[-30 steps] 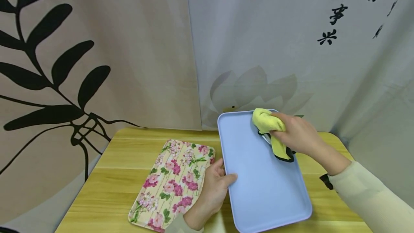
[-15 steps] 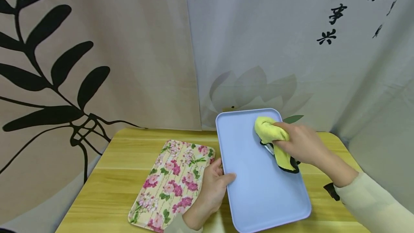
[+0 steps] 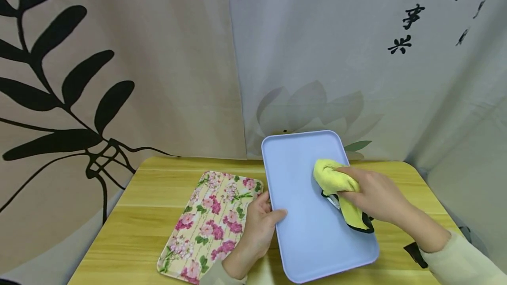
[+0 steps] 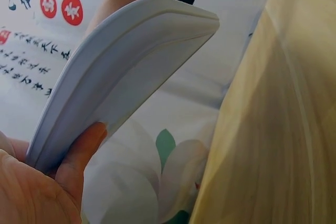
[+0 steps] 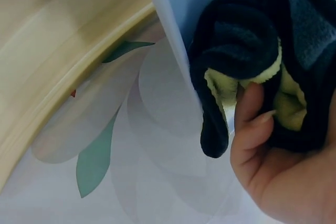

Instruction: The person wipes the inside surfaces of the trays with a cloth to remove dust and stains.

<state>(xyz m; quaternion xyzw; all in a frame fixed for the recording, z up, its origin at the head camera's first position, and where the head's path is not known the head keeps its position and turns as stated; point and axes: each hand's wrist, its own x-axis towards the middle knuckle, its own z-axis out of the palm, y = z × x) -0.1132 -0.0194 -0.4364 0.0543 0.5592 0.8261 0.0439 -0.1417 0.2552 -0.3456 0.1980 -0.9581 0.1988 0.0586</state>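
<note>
A light blue rectangular tray (image 3: 309, 236) is held tilted above the table, its inner face toward the head camera. My left hand (image 3: 259, 228) grips its left long edge, thumb on the front and fingers behind; the left wrist view shows the tray's underside (image 4: 126, 72) and rim from below. In my right hand (image 3: 378, 195) is a bunched yellow cloth (image 3: 334, 177) with black edging, pressed against the tray's right half. Seen from the right wrist, the cloth (image 5: 236, 40) shows a dark side and yellow folds between my curled fingers.
A flat board with a floral print (image 3: 214, 228) lies on the wooden table (image 3: 130, 232), left of the tray. Behind the table hangs a printed curtain (image 3: 178, 56) with dark leaves and characters.
My right hand has slid the yellow cloth down along the tray's right side, toward me. The tray has shifted very slightly left and up; my left hand keeps its hold.
</note>
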